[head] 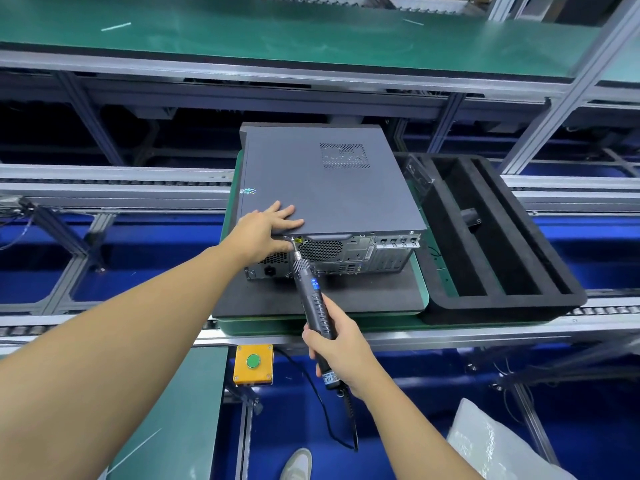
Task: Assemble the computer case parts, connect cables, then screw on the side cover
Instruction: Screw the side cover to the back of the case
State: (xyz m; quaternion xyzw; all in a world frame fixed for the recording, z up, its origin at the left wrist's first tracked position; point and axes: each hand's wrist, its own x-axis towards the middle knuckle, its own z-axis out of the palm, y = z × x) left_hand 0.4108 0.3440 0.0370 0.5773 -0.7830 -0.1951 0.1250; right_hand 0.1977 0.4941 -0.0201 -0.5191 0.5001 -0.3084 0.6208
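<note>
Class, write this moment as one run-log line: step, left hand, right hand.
step: screwing side cover | left hand: rests flat on cover | right hand: grips electric screwdriver, bit at case rear edge

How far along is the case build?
Done: the cover sits closed on the case, hiding the inside. In hand: the left hand presses the cover's rear corner, and the right hand holds the screwdriver, its bit at the rear edge there. Left: finishing this corner; whether the other rear corner is fastened is too small to tell.
</note>
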